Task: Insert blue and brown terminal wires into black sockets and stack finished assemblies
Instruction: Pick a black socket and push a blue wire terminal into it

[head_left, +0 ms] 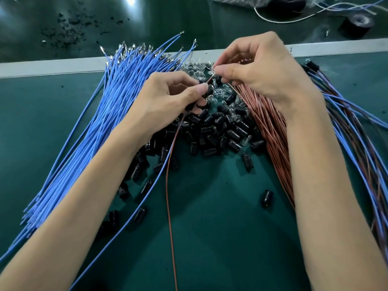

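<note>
- The left hand [168, 97] is curled tight, thumb and forefinger pinching a small black plastic socket [206, 93] just above the pile.
- The right hand [260, 68] comes in from the other side, thumb and forefinger nipping the tip of a thin brown wire [166, 185] right at the socket's mouth. Whether it's in, can't tell.
- That wire drops out below the left hand toward the near edge, with a single blue wire [147, 195] running beside it.
- Beneath the hands sits a heap of loose black sockets [220, 129], with small clear glass bulbs [194, 67] at its far end.
- A fat bundle of blue terminal wires [100, 127] fans out on the left, and a bundle of brown terminal wires [270, 139] lies under the right wrist.
- On the far right is a stack of finished blue-and-brown assemblies [357, 139].
- Everything lies on a green matted surface [220, 238], and a black tape roll [357, 23] stands at the back right.
</note>
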Tool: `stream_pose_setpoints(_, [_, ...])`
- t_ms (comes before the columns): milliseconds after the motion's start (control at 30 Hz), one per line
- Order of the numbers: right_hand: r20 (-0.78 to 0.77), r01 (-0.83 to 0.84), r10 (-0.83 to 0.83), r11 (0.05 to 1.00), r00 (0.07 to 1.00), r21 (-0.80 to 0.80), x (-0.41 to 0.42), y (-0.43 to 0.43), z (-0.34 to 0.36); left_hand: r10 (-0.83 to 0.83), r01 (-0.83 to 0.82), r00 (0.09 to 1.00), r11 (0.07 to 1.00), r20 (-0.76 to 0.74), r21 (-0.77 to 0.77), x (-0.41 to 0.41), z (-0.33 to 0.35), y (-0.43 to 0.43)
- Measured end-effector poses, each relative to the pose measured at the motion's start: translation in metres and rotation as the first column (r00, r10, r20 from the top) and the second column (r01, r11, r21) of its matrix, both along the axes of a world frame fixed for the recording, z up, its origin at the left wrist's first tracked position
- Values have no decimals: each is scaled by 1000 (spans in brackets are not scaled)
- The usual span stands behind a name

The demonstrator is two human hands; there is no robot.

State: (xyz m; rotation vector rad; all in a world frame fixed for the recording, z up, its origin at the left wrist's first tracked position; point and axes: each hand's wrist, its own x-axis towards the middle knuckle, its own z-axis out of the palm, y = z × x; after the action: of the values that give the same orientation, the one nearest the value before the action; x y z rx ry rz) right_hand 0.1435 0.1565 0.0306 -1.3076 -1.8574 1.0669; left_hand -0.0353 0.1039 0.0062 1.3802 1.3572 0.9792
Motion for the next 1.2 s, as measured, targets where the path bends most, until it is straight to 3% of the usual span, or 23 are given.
stream_pose_setpoints(267, [-78,-30,28,999,997,-20,-6,-1,0,62,-72,991,994,120,80,1,1,1])
stream_pose_setpoints(433, [-219,6,-8,1000,976,-11,-16,-5,2,160,-183,965,978,210,99,1,5,1])
stream_pose_setpoints(633, [-385,-9,17,1000,923,22,-27,-11,6,210,-282,946,911,248,302,-5,20,-2])
stream_pose_setpoints(800, [-347,-46,52,999,936,26,-25,-9,1,194,-229,966,946,169,227,-2,14,-1])
stream_pose_setpoints(967, [-187,-78,71,997,980,-26,-19,-4,-8,147,-152,988,980,48,131,-3,6,0])
stream_pose_setpoints(1200, [-99,-40,33,997,995,-62,-15,-1,-10,181,-188,977,980,110,57,-1,2,2])
